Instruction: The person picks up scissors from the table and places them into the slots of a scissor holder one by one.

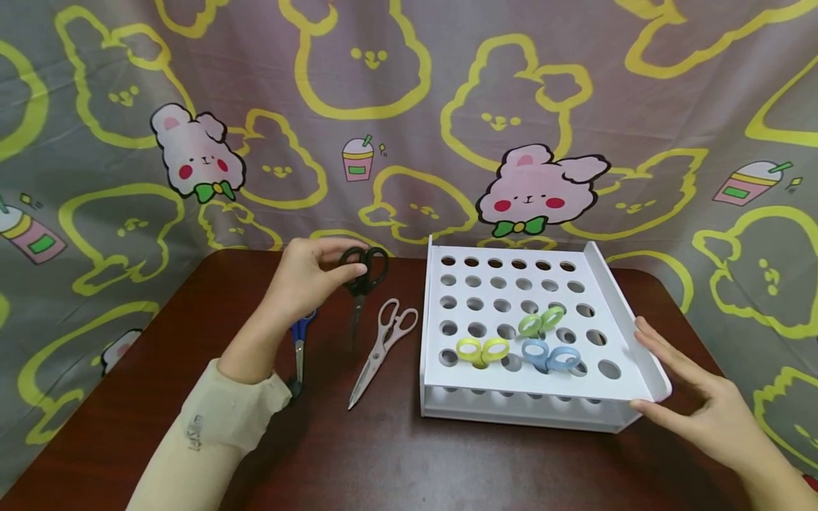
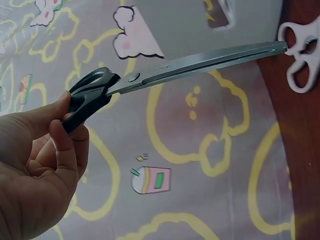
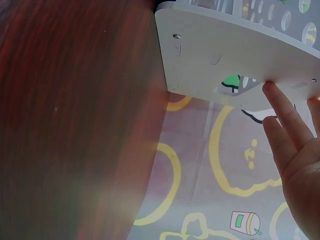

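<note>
Pinched by their handles between thumb and curled fingers, the black scissors (image 1: 361, 278) hang from the left hand (image 1: 305, 273) just left of the frame's centre in the head view, lifted off the dark wooden table (image 1: 396, 454) with the closed blades pointing down toward it. From the left wrist camera the same scissors (image 2: 165, 75) stretch from the fingers (image 2: 65, 145) at the left edge across toward the upper right, where the blade tip ends beside the white handles of another pair. Those white-handled scissors (image 1: 382, 348) lie flat on the table just right of the held pair, tips toward the lower edge, and blue-handled scissors (image 1: 299, 346) lie partly hidden behind the left wrist. Right of centre stands a white perforated rack (image 1: 505, 291) with rows of round holes; yellow scissors (image 1: 482, 350), green scissors (image 1: 540, 321) and light blue scissors (image 1: 551, 356) stand in its front rows, only their handles showing. The right hand (image 1: 693, 397) lies with straight fingers against the rack's right side wall, holding nothing; the right wrist view shows its fingertips (image 3: 272, 92) touching that white wall (image 3: 210, 55). A rabbit-print cloth (image 1: 409, 106) fills the background.
</note>
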The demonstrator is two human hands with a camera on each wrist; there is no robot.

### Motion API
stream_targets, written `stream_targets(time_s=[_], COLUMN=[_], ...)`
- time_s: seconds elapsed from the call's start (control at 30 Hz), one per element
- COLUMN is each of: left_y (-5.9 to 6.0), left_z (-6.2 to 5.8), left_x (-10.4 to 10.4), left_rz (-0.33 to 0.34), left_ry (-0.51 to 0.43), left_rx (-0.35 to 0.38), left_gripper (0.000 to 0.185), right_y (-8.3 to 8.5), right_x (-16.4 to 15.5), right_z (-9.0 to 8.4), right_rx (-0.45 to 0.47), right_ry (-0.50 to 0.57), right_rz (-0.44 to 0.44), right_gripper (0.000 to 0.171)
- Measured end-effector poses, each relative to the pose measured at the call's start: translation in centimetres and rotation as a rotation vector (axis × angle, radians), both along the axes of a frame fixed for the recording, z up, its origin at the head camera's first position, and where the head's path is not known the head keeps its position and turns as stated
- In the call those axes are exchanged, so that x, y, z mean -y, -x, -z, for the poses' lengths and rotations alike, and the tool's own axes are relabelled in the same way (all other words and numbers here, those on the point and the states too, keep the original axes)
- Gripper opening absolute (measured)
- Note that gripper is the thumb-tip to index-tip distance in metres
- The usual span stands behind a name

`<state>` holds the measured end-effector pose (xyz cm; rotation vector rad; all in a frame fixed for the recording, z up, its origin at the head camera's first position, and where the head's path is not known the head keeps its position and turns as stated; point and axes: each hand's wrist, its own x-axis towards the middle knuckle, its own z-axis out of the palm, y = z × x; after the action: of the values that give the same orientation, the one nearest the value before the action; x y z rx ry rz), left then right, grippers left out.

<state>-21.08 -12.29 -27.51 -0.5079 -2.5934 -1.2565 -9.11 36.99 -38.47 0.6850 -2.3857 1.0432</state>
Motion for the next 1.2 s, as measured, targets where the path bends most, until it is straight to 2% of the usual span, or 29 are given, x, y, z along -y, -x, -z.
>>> stream_targets(time_s=[0.13, 0.23, 0.4, 0.63, 0.8, 1.2], left_y=[-0.6, -1.0, -1.4, -1.8, -1.9, -2.1], left_z=[-0.7, -1.2, -1.9, -2.5, -2.8, -3.4], left_x=[-0.6, -1.1, -1.7, -2.8, -3.4, -5.2], left_rz=[0.033, 0.045, 0.044, 0.077, 0.099, 0.207], left_ry=[-0.049, -0.058, -0.049, -0.151, -0.206, -0.410], left_rx=[-0.022, -0.045, -0.101, -0.129, -0.195, -0.312], left_gripper=[0.026, 0.026, 0.028, 0.030, 0.029, 0.028], right_y=[-0.2, -0.2, 0.2, 0.2, 0.2, 0.3], right_x=[0.1, 0.1, 0.0, -0.1, -0.1, -0.1], right_z=[-0.2, -0.2, 0.1, 0.3, 0.3, 0.3], right_rx=[0.052, 0.057, -0.012, -0.019, -0.024, -0.027], right_ry=[0.003, 0.005, 0.010, 0.008, 0.017, 0.004], right_rz=[0.029, 0.029, -0.017, -0.012, -0.021, -0.019], right_gripper=[0.099, 0.098, 0.099, 0.100, 0.099, 0.100])
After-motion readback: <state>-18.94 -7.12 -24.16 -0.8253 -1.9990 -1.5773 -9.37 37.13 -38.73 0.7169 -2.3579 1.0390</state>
